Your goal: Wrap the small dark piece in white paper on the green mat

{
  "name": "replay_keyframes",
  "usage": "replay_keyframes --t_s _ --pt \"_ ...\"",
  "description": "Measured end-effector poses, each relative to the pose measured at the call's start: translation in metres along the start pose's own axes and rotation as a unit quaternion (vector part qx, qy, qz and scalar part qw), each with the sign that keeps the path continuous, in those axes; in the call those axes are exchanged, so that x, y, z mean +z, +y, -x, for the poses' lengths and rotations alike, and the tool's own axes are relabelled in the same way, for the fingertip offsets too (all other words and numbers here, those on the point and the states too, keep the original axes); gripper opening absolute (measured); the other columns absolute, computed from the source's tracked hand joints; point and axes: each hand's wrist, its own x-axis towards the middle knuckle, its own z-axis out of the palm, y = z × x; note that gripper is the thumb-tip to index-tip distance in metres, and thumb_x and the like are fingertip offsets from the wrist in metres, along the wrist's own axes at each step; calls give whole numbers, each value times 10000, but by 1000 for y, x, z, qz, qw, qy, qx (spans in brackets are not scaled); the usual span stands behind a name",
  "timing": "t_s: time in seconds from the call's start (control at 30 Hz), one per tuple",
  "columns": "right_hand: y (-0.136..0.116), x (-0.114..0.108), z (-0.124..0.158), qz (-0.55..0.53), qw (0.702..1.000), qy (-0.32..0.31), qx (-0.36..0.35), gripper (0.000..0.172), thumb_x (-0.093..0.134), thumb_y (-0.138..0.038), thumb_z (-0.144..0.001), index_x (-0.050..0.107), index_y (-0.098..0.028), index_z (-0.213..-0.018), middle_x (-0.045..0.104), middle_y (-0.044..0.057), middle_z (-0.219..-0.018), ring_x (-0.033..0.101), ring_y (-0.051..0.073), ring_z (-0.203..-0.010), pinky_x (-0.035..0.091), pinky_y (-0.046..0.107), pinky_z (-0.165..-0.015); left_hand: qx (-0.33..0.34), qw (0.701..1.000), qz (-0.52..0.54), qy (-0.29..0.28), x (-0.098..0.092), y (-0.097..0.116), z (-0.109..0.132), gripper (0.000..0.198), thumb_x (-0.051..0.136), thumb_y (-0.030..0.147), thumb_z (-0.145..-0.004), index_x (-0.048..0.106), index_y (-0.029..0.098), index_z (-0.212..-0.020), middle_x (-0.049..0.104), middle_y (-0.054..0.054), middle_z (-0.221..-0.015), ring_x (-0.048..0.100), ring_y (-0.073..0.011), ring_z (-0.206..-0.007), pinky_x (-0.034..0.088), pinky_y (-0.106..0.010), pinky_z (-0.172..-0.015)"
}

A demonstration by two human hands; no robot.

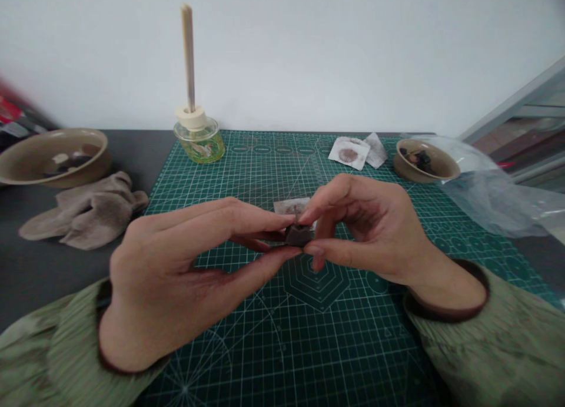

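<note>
A small dark brown chunk [298, 236], pinched from both sides between the fingertips of the left hand [176, 265] and right hand [371, 230], over a green cutting mat [353, 342], a paper square [289, 207] just behind. Farther out, a tan bowl [53, 159] and crumpled grey cloth [88, 212] on the dark tabletop [75, 283] at left; a second tan bowl [426, 159] at right.

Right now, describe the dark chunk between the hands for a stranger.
On the green cutting mat, look where two hands meet. The left hand and right hand pinch a small dark brown chunk, held up, unlike the pale paper slip lying flat behind it.
</note>
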Motion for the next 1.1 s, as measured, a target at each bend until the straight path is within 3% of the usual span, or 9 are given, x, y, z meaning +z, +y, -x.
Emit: replay_keyframes --t_s 0.37,0.57,0.87,1.1 --pt "-2 1 0 15 1000 3 13 323 1052 -99 -810 859 -214 -1041 913 8 -983 850 148 -630 666 204 -526 -18 999 -18 -22 -4 4 -3 169 902 255 -1034 876 341 -1177 932 49 -1064 898 -205 -801 800 -329 -708" --pt "0 0 0 1 1000 -5 4 363 1069 -90 -799 876 -225 -1076 910 -8 -963 866 148 -656 661 187 -548 3 1000 1 -5 -2 1 -1 170 915 257 -1024 873 311 -1180 928 42 -1040 886 -187 -778 788 -298 -695" --pt "-1 -1 0 10 1000 -2 17 354 1099 -199 -798 875 -228 -1070 893 1 -890 852 176 -623 654 228 -520 5 1000 -5 13 1 -3 1 131 900 298 -1031 884 347 -1151 928 45 -1028 884 -210 -739 797 -343 -675" --pt "-2 0 0 3 1000 -6 13 356 1079 -106 -797 876 -227 -1064 889 -18 -877 858 159 -638 642 200 -538 3 1000 -4 6 -2 -3 2 165 915 281 -1022 880 340 -1172 927 49 -1039 880 -197 -735 796 -331 -688"
